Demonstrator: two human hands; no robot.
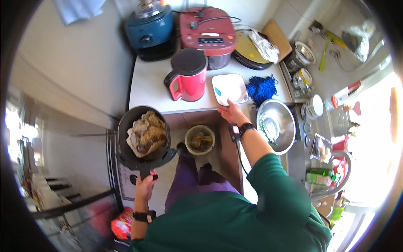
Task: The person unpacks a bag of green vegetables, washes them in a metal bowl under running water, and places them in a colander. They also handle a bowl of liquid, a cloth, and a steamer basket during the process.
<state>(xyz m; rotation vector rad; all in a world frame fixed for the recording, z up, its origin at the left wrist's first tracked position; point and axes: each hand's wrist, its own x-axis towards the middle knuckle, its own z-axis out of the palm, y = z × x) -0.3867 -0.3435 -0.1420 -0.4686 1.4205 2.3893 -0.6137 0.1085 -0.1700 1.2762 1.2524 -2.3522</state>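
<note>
My left hand [145, 186] grips the handle of a dark air fryer basket [121, 138], held out left of the counter front. Inside the basket lies a browned, uneven piece of food [148, 134] on crumpled, stained paper. My right hand [231, 111] is at the front rim of a shallow white square dish [229, 86] on the counter, fingers spread and palm partly up. Whether the fingertips touch the dish is unclear. Just left of the dish stands a pink jug-shaped appliance [192, 83] with a black lid.
A blue air fryer body [151, 33], a red rice cooker [207, 34] and a gold-topped round appliance [247, 47] line the back of the white counter [144, 91]. To the right are a blue shaggy cloth [261, 88] and a steel bowl [285, 121]. A waste bin [189, 149] stands below.
</note>
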